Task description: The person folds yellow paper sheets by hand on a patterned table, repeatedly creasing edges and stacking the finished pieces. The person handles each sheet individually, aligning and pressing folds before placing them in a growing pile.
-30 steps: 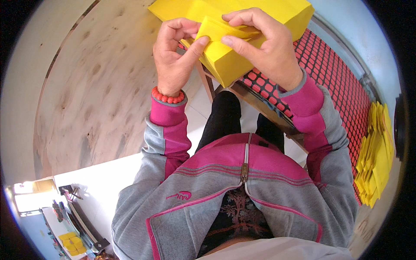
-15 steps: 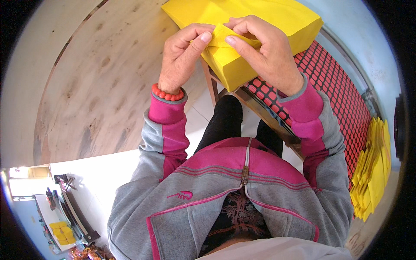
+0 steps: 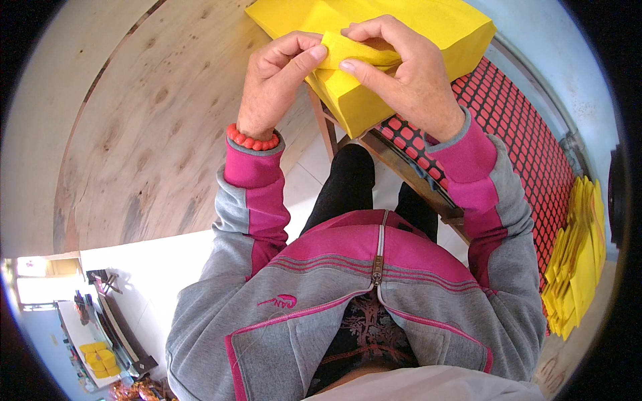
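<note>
Yellow folded material (image 3: 353, 48) between the fingers (image 3: 380, 27)

Between your left hand (image 3: 275, 80) and right hand (image 3: 416, 75), the boxy piece (image 3: 364, 108) is plain yellow; the stacked pieces (image 3: 575, 257) behind and to the right of your right hand match it. Right of that hand, the bench (image 3: 511, 120) repeats red rounded blocks on black. Left of your left hand, the board (image 3: 154, 120) is tan with brown knots. Your bracelet (image 3: 252, 139) is orange-red, your sleeves (image 3: 266, 207) magenta and grey.
</note>
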`<state>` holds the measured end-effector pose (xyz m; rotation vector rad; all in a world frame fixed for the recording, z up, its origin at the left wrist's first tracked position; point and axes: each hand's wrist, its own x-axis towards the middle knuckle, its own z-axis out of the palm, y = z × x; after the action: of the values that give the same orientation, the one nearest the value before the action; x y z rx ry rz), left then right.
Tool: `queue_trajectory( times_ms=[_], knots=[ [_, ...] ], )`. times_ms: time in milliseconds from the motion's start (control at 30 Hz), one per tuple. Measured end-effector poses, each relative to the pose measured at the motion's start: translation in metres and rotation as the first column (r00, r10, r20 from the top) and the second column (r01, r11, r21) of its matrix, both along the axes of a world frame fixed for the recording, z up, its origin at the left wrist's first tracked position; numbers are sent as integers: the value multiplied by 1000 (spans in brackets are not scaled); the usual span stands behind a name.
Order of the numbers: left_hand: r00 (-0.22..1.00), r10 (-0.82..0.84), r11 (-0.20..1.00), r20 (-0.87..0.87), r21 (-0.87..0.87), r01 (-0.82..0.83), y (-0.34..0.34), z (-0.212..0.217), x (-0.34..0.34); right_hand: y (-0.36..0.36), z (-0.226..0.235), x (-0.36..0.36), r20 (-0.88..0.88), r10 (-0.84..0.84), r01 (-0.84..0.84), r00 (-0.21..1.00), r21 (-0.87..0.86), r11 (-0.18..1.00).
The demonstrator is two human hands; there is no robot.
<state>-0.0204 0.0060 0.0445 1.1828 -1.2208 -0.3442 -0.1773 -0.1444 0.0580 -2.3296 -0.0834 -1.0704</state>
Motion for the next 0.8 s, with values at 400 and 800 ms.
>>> queue_trajectory(
  times_ms=[400,800],
  knots=[
    [999,52,996,16,73,-53,2,3,0,-15,-4,-1,140,157,-153,978,-35,988],
    [1000,-1,1000,8,23,1,0,1,2,-19,-2,-1,136,199,-189,971,-81,979]
  ],
)
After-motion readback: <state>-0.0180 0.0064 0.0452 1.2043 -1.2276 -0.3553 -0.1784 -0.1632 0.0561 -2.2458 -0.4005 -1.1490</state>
